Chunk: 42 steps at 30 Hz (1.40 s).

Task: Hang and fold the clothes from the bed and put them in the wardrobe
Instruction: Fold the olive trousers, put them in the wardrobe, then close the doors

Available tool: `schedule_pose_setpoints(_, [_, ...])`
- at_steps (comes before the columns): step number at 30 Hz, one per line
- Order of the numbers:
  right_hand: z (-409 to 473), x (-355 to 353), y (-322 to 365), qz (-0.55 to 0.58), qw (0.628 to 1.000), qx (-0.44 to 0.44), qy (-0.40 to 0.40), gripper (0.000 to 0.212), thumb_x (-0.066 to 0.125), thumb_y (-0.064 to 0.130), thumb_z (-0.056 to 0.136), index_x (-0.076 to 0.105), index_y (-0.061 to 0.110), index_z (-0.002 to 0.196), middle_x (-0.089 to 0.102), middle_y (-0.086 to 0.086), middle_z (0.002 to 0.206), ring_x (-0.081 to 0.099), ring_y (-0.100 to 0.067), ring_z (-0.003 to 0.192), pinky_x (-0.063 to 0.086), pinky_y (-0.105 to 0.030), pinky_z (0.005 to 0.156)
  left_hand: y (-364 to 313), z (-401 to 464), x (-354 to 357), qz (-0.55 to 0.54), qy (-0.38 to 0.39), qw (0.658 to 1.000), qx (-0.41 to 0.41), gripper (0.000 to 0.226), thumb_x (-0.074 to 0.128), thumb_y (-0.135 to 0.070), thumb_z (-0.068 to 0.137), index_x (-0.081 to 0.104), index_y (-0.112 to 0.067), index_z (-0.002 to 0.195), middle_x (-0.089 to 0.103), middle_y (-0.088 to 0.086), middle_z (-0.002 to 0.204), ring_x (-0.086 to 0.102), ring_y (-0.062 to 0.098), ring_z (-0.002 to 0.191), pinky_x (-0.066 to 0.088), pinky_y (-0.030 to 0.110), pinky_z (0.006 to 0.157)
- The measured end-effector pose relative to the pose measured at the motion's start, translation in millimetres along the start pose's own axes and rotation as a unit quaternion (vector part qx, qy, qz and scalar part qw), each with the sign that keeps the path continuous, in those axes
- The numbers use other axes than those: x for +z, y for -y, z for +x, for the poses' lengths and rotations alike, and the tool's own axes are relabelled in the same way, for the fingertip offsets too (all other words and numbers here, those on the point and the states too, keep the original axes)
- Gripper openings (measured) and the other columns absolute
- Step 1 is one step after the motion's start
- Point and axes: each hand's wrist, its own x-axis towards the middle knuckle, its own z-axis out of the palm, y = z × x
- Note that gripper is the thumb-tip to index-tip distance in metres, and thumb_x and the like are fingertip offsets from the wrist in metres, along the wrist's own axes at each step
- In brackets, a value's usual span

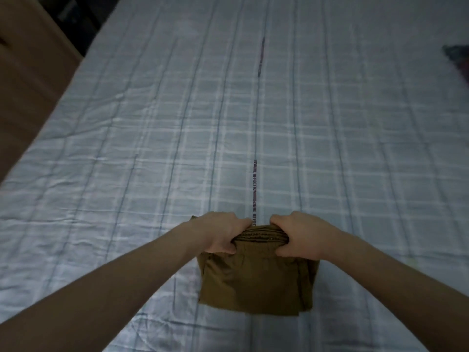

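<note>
Both hands, left (220,233) and right (300,236), arms outstretched, fingers curled gripping folded brown trousers (256,278) on bed (127,148)

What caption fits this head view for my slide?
Both hands, left hand and right hand, grip the far edge of folded brown trousers on a checked bedspread.

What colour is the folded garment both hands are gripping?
Olive-brown garment, plain; shown in the head view.

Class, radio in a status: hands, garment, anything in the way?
Both hands, left and right, grip brown folded garment at its far edge. Garment lies on checked bedspread. Nothing blocking.
</note>
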Motion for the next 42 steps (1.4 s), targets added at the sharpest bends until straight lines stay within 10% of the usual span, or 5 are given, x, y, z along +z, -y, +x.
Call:
schedule_pose_setpoints(10, [-97.4,-88.0,95.7,-0.168,0.977,-0.049,-0.120,0.020,0.058,0.043,0.085,0.052,0.028,0.096,0.062,0.003,0.094,0.060,-0.018,0.087,0.048,-0.033,0.067,-59.9,-154.3,-71.9,0.068,-0.123,0.988,-0.063,0.016,0.053,-0.028,0.090,0.038,-0.033,0.092,0.049,-0.007,0.075,0.057,0.021,0.075,0.044,0.035,0.062])
schedule_pose_setpoints(21, [-133.3,-172.0,267.5,-0.294,0.916,-0.183,-0.202,0.022,0.052,0.048,0.090,0.049,0.029,0.100,0.064,0.004,0.099,0.061,-0.021,0.094,0.043,-0.032,0.066,-57.9,-367.1,-96.3,0.137,-0.295,0.921,-0.212,0.023,0.054,-0.030,0.087,0.048,-0.030,0.109,0.064,0.004,0.103,0.062,0.031,0.093,0.044,0.037,0.065])
schedule_pose_setpoints(42, [-193.1,-1.4,675.0,-0.341,0.753,-0.548,-0.128,0.020,0.050,0.045,0.095,0.049,0.027,0.104,0.059,0.006,0.099,0.059,-0.018,0.090,0.051,-0.038,0.069,-142.4,-768.0,188.8,-0.015,-0.315,0.781,-0.539,0.033,0.054,-0.043,0.094,0.045,-0.036,0.125,0.060,-0.002,0.107,0.059,0.025,0.101,0.048,0.039,0.076])
